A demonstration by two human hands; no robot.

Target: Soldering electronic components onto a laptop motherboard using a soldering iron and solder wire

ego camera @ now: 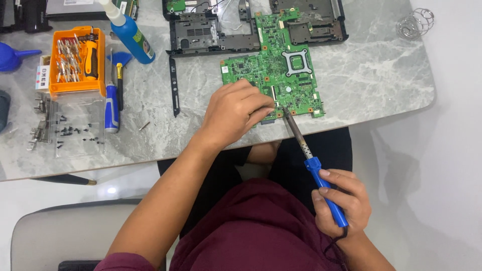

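A blue-handled soldering iron [314,165] is gripped by the right hand [341,200], fingers wrapped tightly round the handle, its tip laid at the near edge of a green circuit board [281,70] on the marble table [371,80]. The left hand [236,113] is rested on the board's near edge, fingertips pinched together; whether anything is held there cannot be told. Black laptop casing parts [211,35] are seen behind the board. To the left, an orange bit case [75,60], a blue bottle [131,37], a blue screwdriver [111,108] and loose screws [75,133] are laid.
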